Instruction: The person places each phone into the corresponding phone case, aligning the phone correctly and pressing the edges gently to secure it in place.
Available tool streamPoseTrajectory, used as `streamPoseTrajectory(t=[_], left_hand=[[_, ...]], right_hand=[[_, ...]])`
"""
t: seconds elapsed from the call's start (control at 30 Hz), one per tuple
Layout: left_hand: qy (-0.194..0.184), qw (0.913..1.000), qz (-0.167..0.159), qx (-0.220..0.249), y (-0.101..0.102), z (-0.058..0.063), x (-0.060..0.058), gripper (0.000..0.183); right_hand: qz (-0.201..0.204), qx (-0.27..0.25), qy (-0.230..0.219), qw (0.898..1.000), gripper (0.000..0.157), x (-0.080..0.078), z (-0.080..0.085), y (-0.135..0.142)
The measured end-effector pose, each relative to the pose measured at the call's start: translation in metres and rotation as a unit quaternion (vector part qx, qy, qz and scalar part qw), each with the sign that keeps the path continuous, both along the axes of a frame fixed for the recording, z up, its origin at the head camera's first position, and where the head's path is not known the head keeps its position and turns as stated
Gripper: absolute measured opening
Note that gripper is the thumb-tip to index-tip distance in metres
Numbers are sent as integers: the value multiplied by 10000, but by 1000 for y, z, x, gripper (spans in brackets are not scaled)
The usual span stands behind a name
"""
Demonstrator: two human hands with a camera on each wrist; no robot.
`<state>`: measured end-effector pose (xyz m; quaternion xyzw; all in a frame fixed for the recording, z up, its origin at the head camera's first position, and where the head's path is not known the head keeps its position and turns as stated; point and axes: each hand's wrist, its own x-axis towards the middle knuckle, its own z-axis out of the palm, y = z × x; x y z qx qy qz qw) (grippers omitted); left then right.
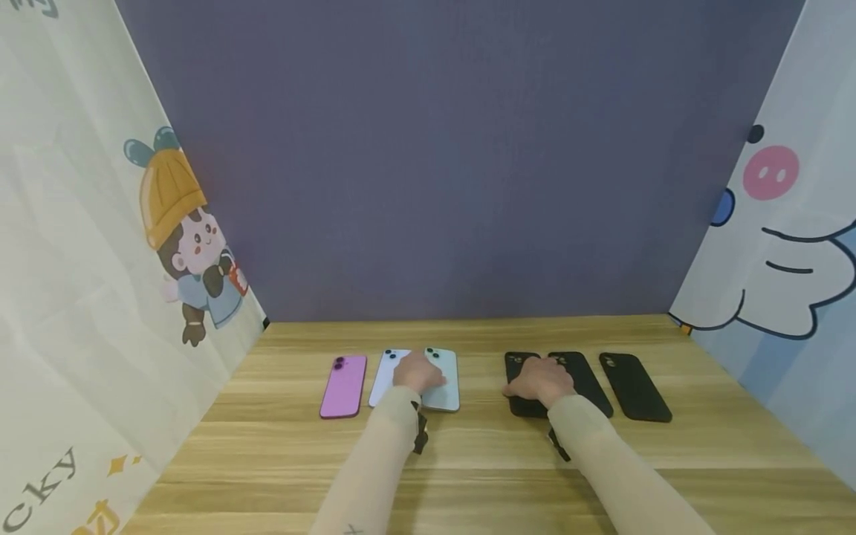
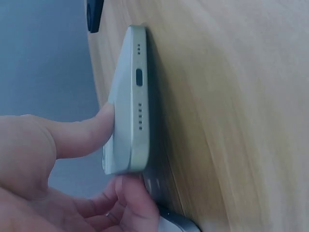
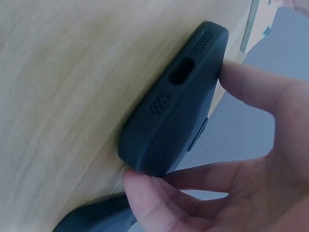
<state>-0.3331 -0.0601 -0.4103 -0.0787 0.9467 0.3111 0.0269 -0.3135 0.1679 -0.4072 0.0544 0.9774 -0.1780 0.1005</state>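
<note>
My left hand (image 1: 416, 373) pinches the pale green phone (image 1: 444, 400), which lies back up. In the left wrist view the thumb presses its back and curled fingers meet its side edge, with the port end (image 2: 139, 96) facing the camera. To its left is a pale lavender phone (image 1: 383, 386), partly hidden by the hand. My right hand (image 1: 540, 379) grips the leftmost black phone case (image 1: 527, 408). In the right wrist view its thumb is on one long side and its fingers on the other, the case's port opening (image 3: 182, 71) showing. A second black case (image 1: 583, 383) lies beside it.
A purple phone (image 1: 344, 386) lies at the left end of the row, a third black case (image 1: 635, 388) at the right end. The wooden table (image 1: 267, 438) meets a dark panel (image 1: 455, 163) at the back, with printed curtains on both sides.
</note>
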Motion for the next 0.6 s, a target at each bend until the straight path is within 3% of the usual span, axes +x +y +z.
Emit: streamPoseTrajectory(t=[0.17,0.4,0.6], left_hand=[[-79,9980,119,615,-7,-2,-3,44],[-241,9893,267,1412,-14,-6,-5,68],[-566,9693,285,2376,-18,-3,-3,73]], right_hand=[[19,-11,-12,10000,81,0,0,2],[34,-52,1,10000,79,0,-2,3],[62,-66,53,9999,76,1,-3,5]])
